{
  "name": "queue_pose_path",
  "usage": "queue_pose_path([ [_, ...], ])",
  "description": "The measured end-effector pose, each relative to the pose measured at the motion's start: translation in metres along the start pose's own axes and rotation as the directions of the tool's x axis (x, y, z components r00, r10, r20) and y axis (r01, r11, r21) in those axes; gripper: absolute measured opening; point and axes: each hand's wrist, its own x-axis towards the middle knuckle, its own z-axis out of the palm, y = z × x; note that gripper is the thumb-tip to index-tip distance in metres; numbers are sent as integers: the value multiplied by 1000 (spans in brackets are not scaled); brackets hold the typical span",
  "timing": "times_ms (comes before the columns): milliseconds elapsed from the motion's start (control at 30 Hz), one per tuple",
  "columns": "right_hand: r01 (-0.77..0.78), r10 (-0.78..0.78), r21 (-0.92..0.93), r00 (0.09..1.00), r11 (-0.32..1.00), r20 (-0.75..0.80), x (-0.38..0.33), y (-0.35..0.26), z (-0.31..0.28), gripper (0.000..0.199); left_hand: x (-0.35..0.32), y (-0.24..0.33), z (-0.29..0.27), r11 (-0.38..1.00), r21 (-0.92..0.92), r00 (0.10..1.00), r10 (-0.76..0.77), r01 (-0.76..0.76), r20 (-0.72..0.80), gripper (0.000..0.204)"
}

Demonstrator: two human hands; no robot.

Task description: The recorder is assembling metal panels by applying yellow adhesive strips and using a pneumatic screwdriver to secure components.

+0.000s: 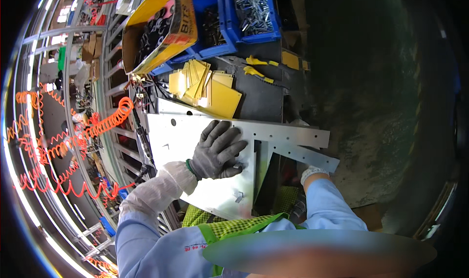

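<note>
My left hand [218,150], in a grey glove, lies on a bright sheet-metal panel [220,192] with its fingers stretched out and somewhat spread. The panel has punched holes and a small raised tab. Two narrow, perforated metal arms reach right from it; the nearer arm [312,157] crosses above my right hand [314,172]. That hand wears a pale glove, and only its wrist end shows; its fingers are hidden beneath the metal. Another metal piece [177,107] shows along the panel's far edge.
Yellow plates [222,98] lie piled beyond the panel, beside yellow-handled pliers [259,72]. Farther back stand a yellow carton [183,26] of black parts and a blue bin [276,31] of metal hardware. Orange coiled hoses [119,114] hang at left.
</note>
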Motion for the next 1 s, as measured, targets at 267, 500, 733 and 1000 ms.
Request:
queue_pose_path([
  [267,-114,35,-183,921,976,-387,-187,-2,-179,44,-8,-23,-17,984,-174,997,32,-43,-70,54],
  [500,269,-471,-387,547,882,-692,-293,-206,-335,37,-16,-177,-66,887,2,881,-460,463,-110,60],
  [733,500,-677,-763,727,409,114,-257,-355,-151,45,-18,-216,-50,860,48,847,-510,509,152,74],
  [1000,167,-235,-955,966,244,109,-211,-394,-77,75,-33,-224,-56,882,-126,883,-465,455,-63,80],
])
